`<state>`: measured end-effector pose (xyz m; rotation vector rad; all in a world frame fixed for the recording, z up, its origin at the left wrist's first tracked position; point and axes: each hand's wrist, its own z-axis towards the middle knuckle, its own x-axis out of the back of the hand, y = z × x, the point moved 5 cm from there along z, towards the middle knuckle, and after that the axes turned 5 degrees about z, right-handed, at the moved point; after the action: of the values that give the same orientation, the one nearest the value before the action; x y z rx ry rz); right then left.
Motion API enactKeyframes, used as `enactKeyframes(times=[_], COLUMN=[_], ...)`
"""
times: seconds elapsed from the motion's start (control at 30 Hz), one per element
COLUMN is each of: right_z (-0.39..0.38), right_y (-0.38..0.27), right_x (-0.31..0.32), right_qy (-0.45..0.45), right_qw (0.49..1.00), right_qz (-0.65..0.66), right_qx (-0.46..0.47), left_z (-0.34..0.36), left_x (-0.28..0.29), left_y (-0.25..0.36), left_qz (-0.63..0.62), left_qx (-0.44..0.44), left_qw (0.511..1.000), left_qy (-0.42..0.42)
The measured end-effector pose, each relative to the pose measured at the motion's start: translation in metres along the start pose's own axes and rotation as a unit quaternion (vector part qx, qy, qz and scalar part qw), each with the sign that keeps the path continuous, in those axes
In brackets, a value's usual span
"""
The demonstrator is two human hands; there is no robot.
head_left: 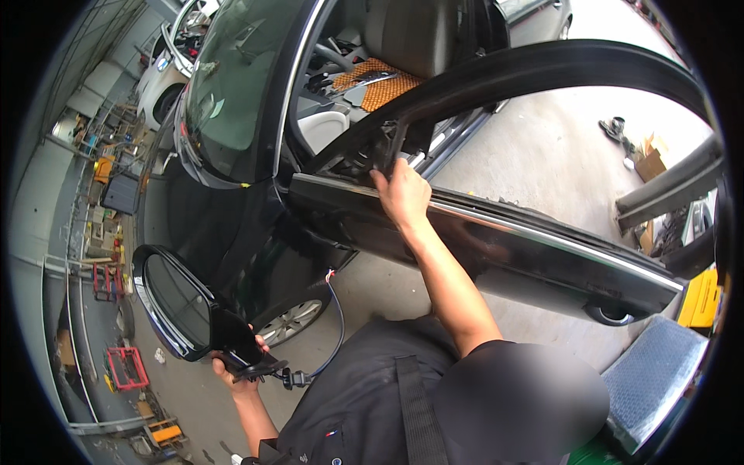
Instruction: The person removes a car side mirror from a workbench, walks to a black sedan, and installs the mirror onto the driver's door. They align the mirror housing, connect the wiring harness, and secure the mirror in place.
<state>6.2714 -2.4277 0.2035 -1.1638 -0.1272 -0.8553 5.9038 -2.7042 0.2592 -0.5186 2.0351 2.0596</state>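
My left hand [226, 375] holds a black side mirror [177, 298] by its base, off to the left of my body. The mirror glass faces up, framed by a dark housing with a shiny edge. From its base hang a black connector [296, 380] and a blue-grey cable [341, 329], which curves up to a loose-looking end with red and white bits. My right hand [404, 194] is closed around a black upright strip [401, 143] at the front corner of the window opening of the open black car door [496, 244]. The fingertips are partly hidden behind it.
Beyond the door stands the black car, with an orange beaded seat cover [391, 89] inside. A front wheel [293, 322] is below the fender. At right are a bubble-wrapped package [647, 380], a yellow case [700, 300] and a grey post [666, 190]. A red crate [126, 368] sits at left.
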Motion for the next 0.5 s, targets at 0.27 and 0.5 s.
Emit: enactKeyframes(times=[0.27,0.5], right_z=[0.005,-0.007], right_y=[0.0,0.003], right_x=[-0.01,-0.002], right_qy=[-0.056,-0.083], right_qw=[0.996,0.982], right_qz=[-0.064,-0.104], right_qx=[0.034,0.137], left_z=[-0.006,-0.017], left_x=[0.01,0.036], left_y=[0.003,-0.011], left_qz=[-0.001,-0.028], left_qx=[-0.016,0.011], left_qw=[1.0,0.997], left_qy=[0.024,0.066])
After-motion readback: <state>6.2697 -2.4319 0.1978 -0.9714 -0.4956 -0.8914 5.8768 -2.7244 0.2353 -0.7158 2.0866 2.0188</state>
